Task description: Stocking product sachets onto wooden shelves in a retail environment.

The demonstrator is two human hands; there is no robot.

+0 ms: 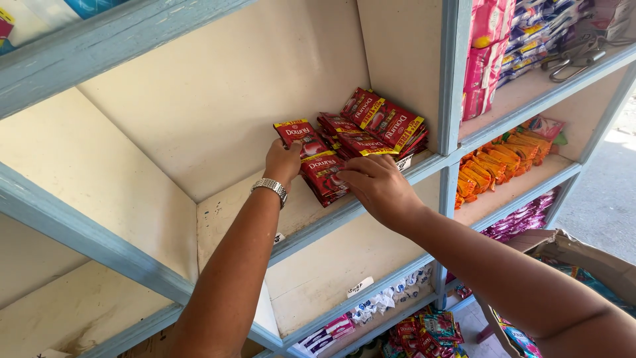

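Both my hands reach into a pale shelf compartment framed in blue wood (344, 215). My left hand (283, 161), with a metal watch (270, 188) on the wrist, grips a red sachet with a yellow top band (298, 131), held upright at the back of a small pile. My right hand (376, 184) rests fingers-down on the front of that pile of red sachets (322, 174). Further right in the same compartment lie more red sachets in overlapping stacks (384, 122).
Orange packets (497, 159) fill the compartment to the right, with pink packs (487, 59) above and purple ones (520, 219) below. White and red sachets (384, 301) lie on the lower shelves. An open cardboard box of packets (570, 265) stands at lower right.
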